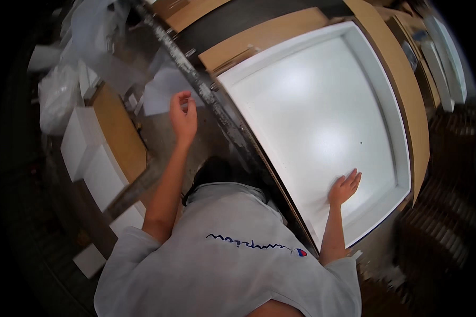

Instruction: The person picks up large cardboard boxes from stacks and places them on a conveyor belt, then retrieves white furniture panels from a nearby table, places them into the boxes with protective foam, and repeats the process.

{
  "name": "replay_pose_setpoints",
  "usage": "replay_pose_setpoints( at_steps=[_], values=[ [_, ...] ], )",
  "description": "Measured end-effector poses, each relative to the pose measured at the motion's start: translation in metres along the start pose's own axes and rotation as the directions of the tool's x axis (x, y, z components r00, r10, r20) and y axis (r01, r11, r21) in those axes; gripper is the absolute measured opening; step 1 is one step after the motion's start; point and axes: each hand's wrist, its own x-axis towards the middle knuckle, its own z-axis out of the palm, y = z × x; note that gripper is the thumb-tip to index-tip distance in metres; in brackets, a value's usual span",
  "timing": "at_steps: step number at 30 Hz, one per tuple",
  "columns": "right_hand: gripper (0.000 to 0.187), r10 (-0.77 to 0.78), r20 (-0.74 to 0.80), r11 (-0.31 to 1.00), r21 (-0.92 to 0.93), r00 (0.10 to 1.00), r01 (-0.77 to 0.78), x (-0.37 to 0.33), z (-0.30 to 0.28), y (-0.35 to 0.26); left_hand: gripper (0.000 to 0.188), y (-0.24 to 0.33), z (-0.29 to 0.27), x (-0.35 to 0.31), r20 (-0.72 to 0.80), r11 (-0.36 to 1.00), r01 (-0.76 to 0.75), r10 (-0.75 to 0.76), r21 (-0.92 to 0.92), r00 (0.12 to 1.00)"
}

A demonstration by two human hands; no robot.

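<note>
A large white tray-like panel with raised edges (322, 105) lies at the right, inside a brown cardboard carton. Over its near right part, my right hand (345, 188) is stretched flat with the fingers extended, on or just above the white surface. A small dark speck (361, 142) shows on the panel, farther from me than that hand. My left hand (184, 119) is raised in the air left of the worn metal rail (217, 105). Its fingers are loosely curved, with a gap to the thumb, and nothing shows between them.
Cardboard flaps (272, 37) border the panel. White foam blocks (98, 169) and a brown board (119, 132) stand at the left, near clear plastic wrapping (61, 100). More white panels (444, 58) are at the far right, with dark stacked pieces (433, 211) below them.
</note>
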Motion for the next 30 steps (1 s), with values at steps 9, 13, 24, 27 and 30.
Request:
replay_pose_setpoints(
  at_steps=[9, 13, 24, 27, 30],
  values=[
    [0.023, -0.075, -0.142, 0.925, 0.36, 0.987, 0.122, 0.063, -0.079, -0.166, 0.033, -0.33, -0.167, -0.139, 0.216, 0.6, 0.543, -0.763, 0.587, 0.609],
    [0.013, -0.583, -0.134, 0.66, 0.498, 0.802, 0.563, 0.0, -0.08, -0.401, 0.031, -0.37, -0.195, -0.108, 0.229, 0.592, 0.525, -0.768, 0.612, 0.598],
    [0.076, 0.138, 0.877, 0.988, -0.151, 0.461, -0.009, -0.191, 0.339, -0.351, 0.02, -0.455, -0.205, 0.045, 0.371, 0.758, 0.562, -0.652, 0.331, 0.661],
    [0.083, 0.201, 0.787, 0.956, -0.026, 0.583, -0.294, -0.177, 0.416, -0.312, 0.02, -0.48, -0.186, 0.029, 0.401, 0.778, 0.251, -0.536, 0.575, 0.743],
    [0.091, 0.244, 0.848, 0.959, -0.283, 0.47, 0.013, -0.177, 0.45, -0.305, 0.023, -0.498, -0.192, 0.016, 0.472, 0.733, 0.124, -0.547, 0.669, 0.691]
  ],
)
